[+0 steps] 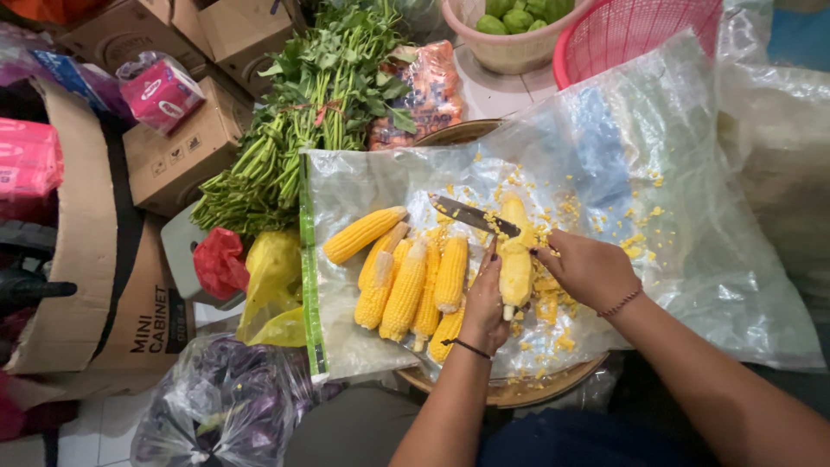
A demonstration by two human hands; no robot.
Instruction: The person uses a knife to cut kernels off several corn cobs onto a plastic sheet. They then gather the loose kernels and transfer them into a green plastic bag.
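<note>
Eight corn cobs [406,285] (one being cut), one knife [471,215].

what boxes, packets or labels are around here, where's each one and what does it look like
Big carton: left edge, brown cardboard, black print on its side.
Small carton: left of the greens, brown, small black symbols.
Two cartons: top left, brown, flaps open.
Pink packet: on the small carton, pink and white, in clear wrap.
Pink packs: far left, stacked, pink.
Carrot bag: top middle, clear plastic, orange inside.
No screens or signs.
</note>
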